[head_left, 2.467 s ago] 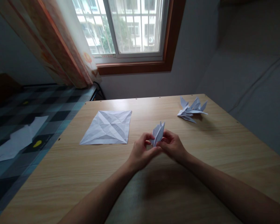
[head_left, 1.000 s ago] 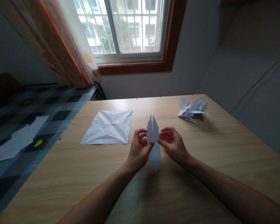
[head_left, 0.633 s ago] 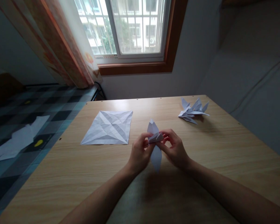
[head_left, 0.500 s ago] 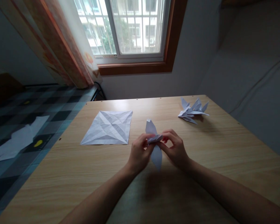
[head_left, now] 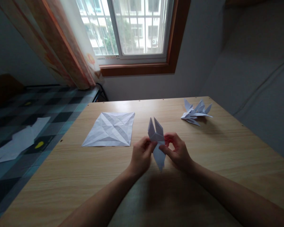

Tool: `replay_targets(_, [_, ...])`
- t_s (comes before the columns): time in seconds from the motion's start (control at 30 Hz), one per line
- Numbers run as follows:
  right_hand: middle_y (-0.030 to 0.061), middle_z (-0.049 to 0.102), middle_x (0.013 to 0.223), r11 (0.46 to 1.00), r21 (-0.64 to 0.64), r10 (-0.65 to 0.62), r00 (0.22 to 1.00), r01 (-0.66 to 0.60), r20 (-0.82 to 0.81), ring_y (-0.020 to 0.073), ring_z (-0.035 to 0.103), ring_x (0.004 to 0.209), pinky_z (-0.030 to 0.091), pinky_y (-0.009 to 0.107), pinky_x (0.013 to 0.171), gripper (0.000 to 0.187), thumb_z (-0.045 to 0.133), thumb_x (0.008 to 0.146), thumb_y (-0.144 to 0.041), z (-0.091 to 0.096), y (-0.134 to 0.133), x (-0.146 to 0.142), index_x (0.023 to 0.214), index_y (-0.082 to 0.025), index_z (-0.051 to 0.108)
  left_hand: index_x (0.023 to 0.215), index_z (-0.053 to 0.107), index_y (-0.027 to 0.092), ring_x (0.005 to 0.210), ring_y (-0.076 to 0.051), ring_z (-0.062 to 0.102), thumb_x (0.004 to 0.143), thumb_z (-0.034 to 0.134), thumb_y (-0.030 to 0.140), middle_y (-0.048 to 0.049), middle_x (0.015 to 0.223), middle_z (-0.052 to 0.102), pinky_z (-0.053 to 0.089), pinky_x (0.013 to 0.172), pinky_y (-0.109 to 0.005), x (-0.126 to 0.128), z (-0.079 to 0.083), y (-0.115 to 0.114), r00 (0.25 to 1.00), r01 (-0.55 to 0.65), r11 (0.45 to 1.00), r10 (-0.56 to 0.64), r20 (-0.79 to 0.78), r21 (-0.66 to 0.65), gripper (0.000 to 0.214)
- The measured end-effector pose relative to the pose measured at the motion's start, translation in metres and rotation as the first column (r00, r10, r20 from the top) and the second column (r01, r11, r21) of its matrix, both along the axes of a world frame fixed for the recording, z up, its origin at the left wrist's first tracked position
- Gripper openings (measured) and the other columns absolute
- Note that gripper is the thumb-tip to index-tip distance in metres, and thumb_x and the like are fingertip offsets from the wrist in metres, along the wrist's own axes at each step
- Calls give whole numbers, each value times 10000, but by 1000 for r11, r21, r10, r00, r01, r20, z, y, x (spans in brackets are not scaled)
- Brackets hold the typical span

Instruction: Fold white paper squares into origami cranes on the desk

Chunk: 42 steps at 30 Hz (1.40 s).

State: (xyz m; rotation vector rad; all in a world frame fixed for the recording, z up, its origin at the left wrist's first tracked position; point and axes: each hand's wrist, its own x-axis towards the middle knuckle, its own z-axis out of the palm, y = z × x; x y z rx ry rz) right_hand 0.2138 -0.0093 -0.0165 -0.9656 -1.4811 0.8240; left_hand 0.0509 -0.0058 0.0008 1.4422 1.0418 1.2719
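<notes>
A half-folded white paper piece (head_left: 157,142) is held just above the wooden table (head_left: 85,176), two pointed flaps up and a long point down. My left hand (head_left: 142,156) pinches its left side with curled fingers. My right hand (head_left: 176,151) pinches its right side, thumb and fingers closed on the paper. Both forearms reach in from the bottom of the view.
A creased, unfolded white square sheet (head_left: 110,129) lies flat to the left of my hands. A finished spiky paper figure (head_left: 196,112) sits at the far right of the table. Left of the table is a checkered bed cover with white paper sheets (head_left: 19,142). A window and curtain lie beyond.
The piece was folded over sideways between my fingers half a second ago; now its two pointed flaps stand up again. Both hands stay at the same place.
</notes>
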Motion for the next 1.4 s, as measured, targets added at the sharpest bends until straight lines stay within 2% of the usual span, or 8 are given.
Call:
replay_targets(0.23, [-28,625,640,874,-371,251,946,-313,-205,119,589,511,479,235,467,270,766,751,-394,7,0,-9,845,-190,617,771,560,169,492,-90,499,737,723,501,39,578,581,392,484,-207,-3,3,10,963,-78,979,123,241,-187,371])
replay_targets(0.5, [-37,634,557,725,-490,437,873,-485,-218,109,573,414,458,206,403,280,717,790,-415,10,-5,-7,827,-184,564,757,537,171,499,-69,452,729,736,516,55,592,541,359,480,-188,-5,-10,18,927,-116,970,182,328,-212,399])
replay_targets(0.63, [-45,607,549,755,-460,404,884,-467,-235,91,543,405,418,186,383,344,750,756,-449,12,-4,-7,763,-185,529,749,547,169,493,-67,419,737,713,550,62,587,504,342,469,-190,-6,-7,17,936,-135,967,196,294,-216,415])
replay_targets(0.77, [-45,599,575,842,-334,318,890,-424,-328,92,542,432,428,197,405,349,662,828,-519,11,-1,-8,844,-188,552,687,538,161,466,-71,400,783,649,579,57,549,469,325,443,-200,-5,-2,11,985,-8,979,43,169,-203,442])
replay_targets(0.87, [-40,592,560,881,-286,274,900,-376,-340,102,553,449,441,207,423,316,635,858,-489,10,1,-8,805,-189,551,846,554,167,482,-88,470,811,644,517,49,586,535,352,450,-198,-2,0,6,989,50,981,-23,145,-185,363])
replay_targets(0.97, [-28,592,557,891,-285,257,910,-353,-325,111,560,470,437,209,426,308,627,866,-454,8,2,-8,741,-189,533,1008,497,192,513,-110,539,824,649,431,58,619,567,409,485,-204,0,-1,3,990,19,986,5,141,-163,338])
replay_targets(1.17, [-22,588,693,910,-265,227,917,-320,-327,101,541,547,450,215,488,189,633,834,-361,4,4,-8,881,-180,603,1020,547,165,587,-140,603,835,626,397,17,682,607,453,542,-234,0,-1,3,996,63,988,-54,68,-144,307])
replay_targets(1.4, [-13,621,749,938,-310,75,963,-157,-259,139,578,650,476,244,575,193,723,745,-295,5,3,-8,845,-186,599,982,674,138,660,-157,604,824,629,497,-54,817,684,438,572,-244,-4,1,0,980,148,986,-157,-122,-74,394])
